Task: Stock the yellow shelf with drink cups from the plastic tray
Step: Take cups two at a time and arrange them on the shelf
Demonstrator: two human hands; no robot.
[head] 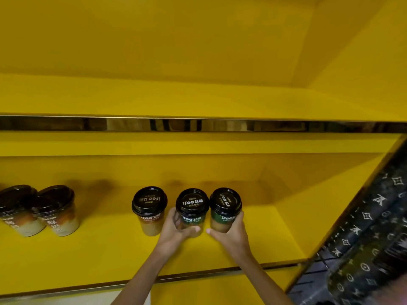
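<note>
On the lower yellow shelf (105,249) stand three black-lidded drink cups in a row. My left hand (176,230) is wrapped around the middle cup (192,203), which has a green band. My right hand (231,234) grips the right cup (225,202), also green-banded. Both cups are upright on or just above the shelf board. An orange-labelled cup (149,208) stands free just left of my left hand. The plastic tray is out of view.
Two more orange-and-white cups (56,208) (16,208) stand at the far left of the same shelf. The upper shelf (198,100) holds nothing. A dark patterned surface (372,238) slants along the right side.
</note>
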